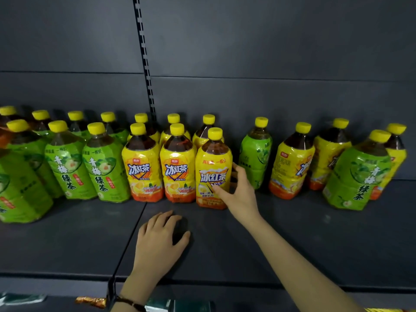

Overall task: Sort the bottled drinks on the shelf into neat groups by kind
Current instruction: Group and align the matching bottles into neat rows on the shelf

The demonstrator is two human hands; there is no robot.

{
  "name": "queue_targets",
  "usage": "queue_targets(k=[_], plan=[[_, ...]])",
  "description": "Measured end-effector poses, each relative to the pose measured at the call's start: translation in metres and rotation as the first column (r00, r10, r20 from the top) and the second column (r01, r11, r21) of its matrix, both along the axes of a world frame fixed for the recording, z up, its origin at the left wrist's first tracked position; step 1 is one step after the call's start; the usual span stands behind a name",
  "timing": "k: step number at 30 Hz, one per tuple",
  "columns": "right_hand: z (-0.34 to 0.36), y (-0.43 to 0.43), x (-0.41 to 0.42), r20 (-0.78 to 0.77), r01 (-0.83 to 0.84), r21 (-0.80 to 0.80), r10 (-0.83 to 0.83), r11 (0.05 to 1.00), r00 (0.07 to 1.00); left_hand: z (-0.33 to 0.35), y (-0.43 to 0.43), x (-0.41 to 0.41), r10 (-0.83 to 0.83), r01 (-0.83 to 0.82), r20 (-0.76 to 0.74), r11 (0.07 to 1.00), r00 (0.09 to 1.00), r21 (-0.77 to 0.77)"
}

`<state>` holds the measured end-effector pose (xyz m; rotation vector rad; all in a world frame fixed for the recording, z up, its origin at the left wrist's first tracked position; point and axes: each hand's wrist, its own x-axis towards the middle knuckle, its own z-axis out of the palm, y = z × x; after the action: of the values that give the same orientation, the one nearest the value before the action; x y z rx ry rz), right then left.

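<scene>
Two arms of one person, seen from the head camera. Left hand (pixel 157 242) and left forearm (pixel 129 289): bare; a thin dark cord bracelet (pixel 132 303) with a reddish-brown section circles the wrist, near the lower frame edge. Right hand (pixel 240 192) and right forearm (pixel 292 262): bare along the whole visible length, from the hand down to the lower frame edge

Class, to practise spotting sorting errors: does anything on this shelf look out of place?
Yes: at the right, two green-label bottles stand mixed among yellow-label bottles, spaced loosely, not grouped by kind.
</scene>
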<state>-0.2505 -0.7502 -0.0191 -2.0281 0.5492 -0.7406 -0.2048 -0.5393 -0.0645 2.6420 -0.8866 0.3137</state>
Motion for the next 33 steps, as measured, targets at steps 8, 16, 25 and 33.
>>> queue_targets(k=[8,16,25,33], plan=[[0.0,-0.029,-0.003,0.026,-0.119,0.043,0.118,0.992,0.993,-0.001,-0.01,-0.003,0.038,-0.039,0.027,0.997,0.999,0.059],[-0.01,-0.122,-0.073,0.233,0.515,0.072,-0.516,0.854,0.824,-0.005,-0.016,-0.004,0.082,-0.084,0.057,0.996,0.995,0.033],[-0.011,-0.149,-0.059,0.162,0.216,0.277,-0.268,0.936,0.95,0.001,-0.021,-0.008,0.059,-0.059,-0.012,0.995,0.998,-0.081],[-0.021,-0.129,-0.083,0.145,0.083,0.205,-0.114,0.975,0.983,0.044,-0.121,-0.051,-0.404,0.261,-0.171,0.805,0.898,-0.532]])
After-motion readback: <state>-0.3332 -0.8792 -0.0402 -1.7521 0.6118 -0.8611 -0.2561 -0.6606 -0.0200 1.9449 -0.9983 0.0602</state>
